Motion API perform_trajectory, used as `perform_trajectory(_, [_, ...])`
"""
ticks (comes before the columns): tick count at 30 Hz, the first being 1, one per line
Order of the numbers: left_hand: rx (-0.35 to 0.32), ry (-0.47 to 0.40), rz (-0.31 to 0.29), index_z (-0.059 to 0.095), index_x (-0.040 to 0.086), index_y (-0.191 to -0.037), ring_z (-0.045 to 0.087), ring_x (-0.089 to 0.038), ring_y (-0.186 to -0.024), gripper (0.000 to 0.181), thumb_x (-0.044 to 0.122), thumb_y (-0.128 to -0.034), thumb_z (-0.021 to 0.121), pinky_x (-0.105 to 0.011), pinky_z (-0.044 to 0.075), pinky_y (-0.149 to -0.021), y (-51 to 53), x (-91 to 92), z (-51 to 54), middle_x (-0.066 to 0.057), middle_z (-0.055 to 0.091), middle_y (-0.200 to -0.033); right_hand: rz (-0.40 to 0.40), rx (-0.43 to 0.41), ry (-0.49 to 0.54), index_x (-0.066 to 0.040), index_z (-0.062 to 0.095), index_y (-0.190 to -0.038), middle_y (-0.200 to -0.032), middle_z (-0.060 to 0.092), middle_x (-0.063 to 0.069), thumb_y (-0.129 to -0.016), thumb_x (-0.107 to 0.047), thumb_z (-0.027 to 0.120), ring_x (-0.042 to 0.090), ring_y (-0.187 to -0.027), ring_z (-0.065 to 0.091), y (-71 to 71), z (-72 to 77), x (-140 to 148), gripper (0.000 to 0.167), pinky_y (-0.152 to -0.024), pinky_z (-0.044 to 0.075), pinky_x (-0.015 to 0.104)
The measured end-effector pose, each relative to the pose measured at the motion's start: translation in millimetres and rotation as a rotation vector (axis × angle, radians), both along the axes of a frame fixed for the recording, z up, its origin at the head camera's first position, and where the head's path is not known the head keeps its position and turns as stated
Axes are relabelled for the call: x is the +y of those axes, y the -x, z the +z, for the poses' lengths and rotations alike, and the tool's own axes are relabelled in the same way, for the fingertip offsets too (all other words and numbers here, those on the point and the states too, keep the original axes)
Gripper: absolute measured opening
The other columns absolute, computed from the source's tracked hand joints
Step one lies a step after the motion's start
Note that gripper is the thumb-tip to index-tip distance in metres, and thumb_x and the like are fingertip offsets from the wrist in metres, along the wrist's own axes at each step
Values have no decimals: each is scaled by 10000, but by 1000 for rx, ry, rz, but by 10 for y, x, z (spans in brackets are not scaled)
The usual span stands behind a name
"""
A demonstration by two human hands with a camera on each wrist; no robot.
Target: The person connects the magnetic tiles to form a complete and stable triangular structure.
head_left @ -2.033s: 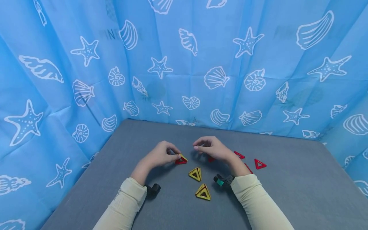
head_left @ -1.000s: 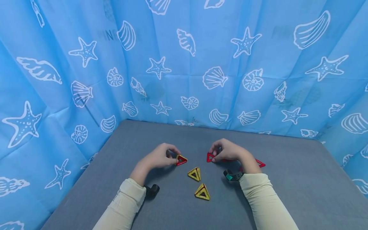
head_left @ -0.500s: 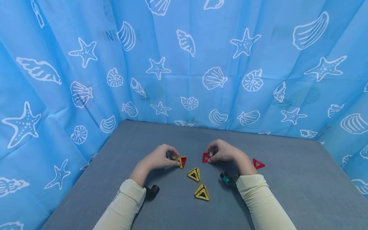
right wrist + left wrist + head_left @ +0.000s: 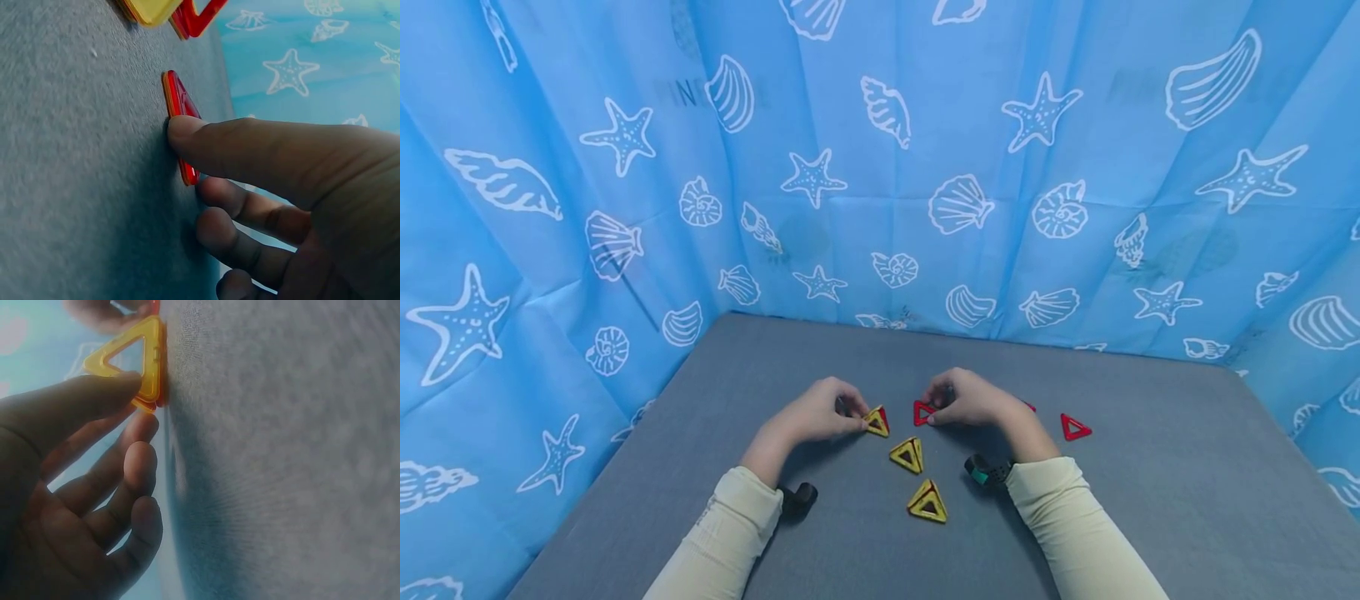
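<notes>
My left hand (image 4: pixel 816 410) pinches a small pyramid of triangular magnetic tiles, its yellow tile (image 4: pixel 150 362) facing the left wrist camera and red showing beside it. The pyramid is at table level. Across a small gap, my right hand (image 4: pixel 973 398) holds a red triangle tile (image 4: pixel 189 173) low at the table, thumb on its near edge. That tile has an orange-yellow rim underneath; the index fingertip behind it is partly hidden. Between the forearms sit two yellow-and-red pyramids, a farther one (image 4: pixel 898 455) and a nearer one (image 4: pixel 928 517).
One loose red triangle tile (image 4: pixel 1078 435) lies right of the right forearm. A bit of another red tile (image 4: pixel 1031 407) shows from behind that forearm. Dark wrist mounts (image 4: pixel 797 498) stick out below both wrists. The grey table (image 4: pixel 1150 517) ends at a blue shell-patterned curtain (image 4: pixel 880 200).
My right hand went right, took hold of the red tile and brought it left toward the left hand. The left hand turned its pyramid, so yellow now faces forward instead of red.
</notes>
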State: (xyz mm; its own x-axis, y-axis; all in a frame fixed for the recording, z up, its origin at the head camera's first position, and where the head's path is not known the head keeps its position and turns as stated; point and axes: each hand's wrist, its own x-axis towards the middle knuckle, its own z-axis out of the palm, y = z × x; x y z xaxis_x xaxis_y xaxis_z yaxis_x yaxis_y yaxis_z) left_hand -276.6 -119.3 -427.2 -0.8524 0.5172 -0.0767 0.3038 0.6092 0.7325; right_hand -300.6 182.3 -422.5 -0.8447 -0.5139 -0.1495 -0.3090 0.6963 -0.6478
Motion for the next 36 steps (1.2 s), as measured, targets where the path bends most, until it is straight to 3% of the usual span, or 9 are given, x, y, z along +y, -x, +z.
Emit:
perform_trajectory(7, [29,4,-29,783,148,-1006,647,-128,-838,62,138,-945,791,-306,538,-718,13,17,-22,14,717,-948,36,17,-18,-110,766,-1126,-991,696,32,-905,-163,840,153,-912,612,-22,6,-107,239,-804,513,345])
perform_trajectory(19, [-4,7,-37,766,127,-1004,648,-137,-846,67,136,-942,789,-330,535,-749,-25,69,-1,7,709,-938,80,0,27,-128,754,-1219,-1053,697,31,-934,-177,812,148,-938,633,-55,-55,-222,295,-813,529,344])
perform_trajectory(28, [5,12,-40,760,120,-998,659,-127,-839,58,125,-947,786,-332,545,-766,-17,94,-8,16,716,-915,85,12,52,-109,745,-1059,-997,675,65,-933,-170,812,148,-864,593,-52,-75,-193,155,-760,502,319])
perform_trajectory(36, [6,14,-36,760,143,-991,656,-132,-830,54,134,-945,787,-337,543,-762,-23,81,-14,27,707,-903,95,-4,65,-116,736,-1042,-987,685,16,-953,-164,791,137,-878,606,-61,-42,-201,114,-771,513,313])
